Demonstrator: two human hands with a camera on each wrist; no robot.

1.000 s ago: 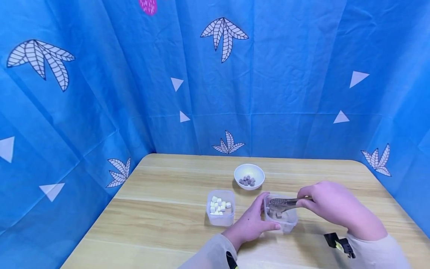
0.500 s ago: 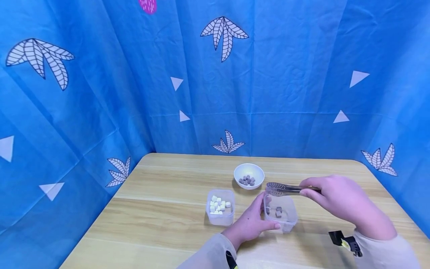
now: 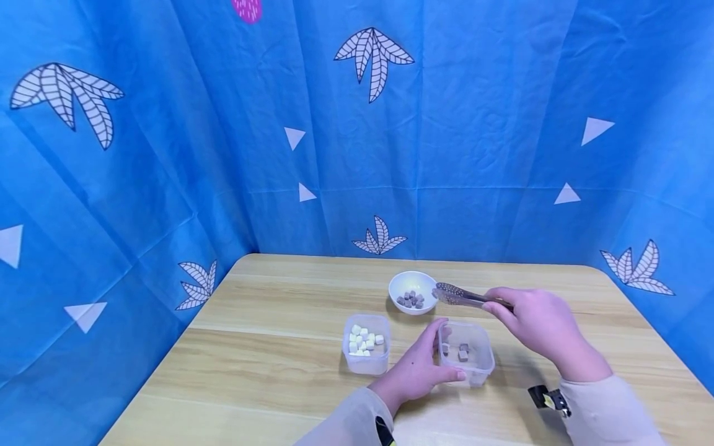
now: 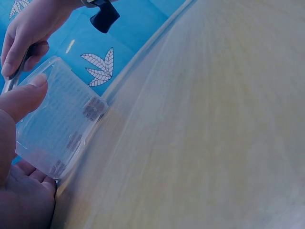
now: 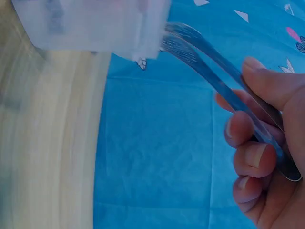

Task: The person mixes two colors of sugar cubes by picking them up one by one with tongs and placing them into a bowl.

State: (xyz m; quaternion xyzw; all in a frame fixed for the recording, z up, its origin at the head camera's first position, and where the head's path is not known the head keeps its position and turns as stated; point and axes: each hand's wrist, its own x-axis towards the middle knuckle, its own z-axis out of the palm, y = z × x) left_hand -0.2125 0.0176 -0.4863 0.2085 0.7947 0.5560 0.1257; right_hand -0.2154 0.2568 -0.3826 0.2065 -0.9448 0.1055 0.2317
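My right hand (image 3: 538,322) grips metal tongs (image 3: 460,295), whose perforated tips are at the right rim of a white bowl (image 3: 414,282) with several dark cubes (image 3: 410,300) in it. In the right wrist view the tongs (image 5: 219,81) lie between thumb and fingers; whether their tips hold a cube is hard to tell. With thumb and fingers around its left side, my left hand (image 3: 415,371) holds a clear container (image 3: 480,368) on the table. A few dark cubes (image 3: 463,355) lie inside; the left wrist view shows them through the container's wall (image 4: 57,105).
Left of my left hand stands another clear container (image 3: 367,367) holding several white cubes (image 3: 362,344). Everything stands on a wooden table (image 3: 251,353), with a blue patterned curtain (image 3: 474,124) behind and at both sides.
My right hand has lifted the tongs out of the right container and moved them up and away toward the bowl's right rim. My left hand has stayed on the container.
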